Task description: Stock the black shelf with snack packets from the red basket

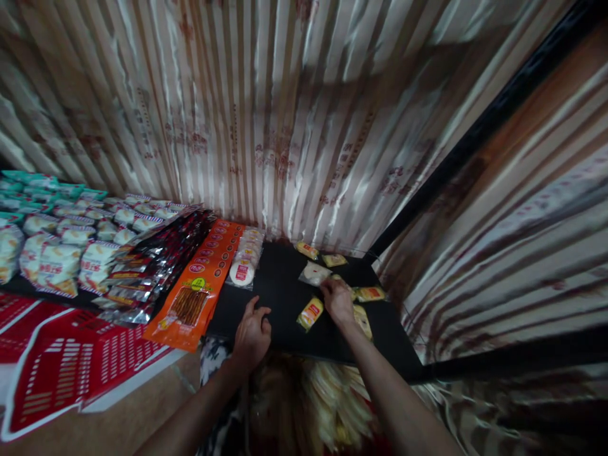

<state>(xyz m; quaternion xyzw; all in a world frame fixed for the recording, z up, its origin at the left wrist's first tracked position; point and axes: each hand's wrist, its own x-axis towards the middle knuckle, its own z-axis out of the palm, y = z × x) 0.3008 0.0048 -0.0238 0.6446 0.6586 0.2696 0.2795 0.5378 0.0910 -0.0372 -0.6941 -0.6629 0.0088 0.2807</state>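
Striped foil-like sheeting walls in a black desk (285, 297) from behind and from the right. My right hand (338, 299) lies palm down on a small snack packet (342, 283) near the desk's middle, fingers curled over it; I cannot tell if the grip is clenched on it or only resting. A yellow sachet (310, 313) lies just left of that hand, tilted, apart from the fingers. A clear packet with a white cake (314, 273) sits just behind the hand, toward the sheeting. More yellow packets: one (371, 293) right of the hand, one (363, 320) by the wrist, two (307, 250) (335, 259) further back near the sheeting. My left hand (251, 332) rests at the desk's front edge, left of the sachet, grip loose, fingers bent, holding nothing. Left of it a strip of round white cakes (245, 256), then a long orange package (197, 288), then dark glossy packets (156, 266). Far left, rows of white bagged snacks (61, 253). Red printed cartons (71, 361) lie in front of those. Blurry pale bags (327, 399) below the desk edge.
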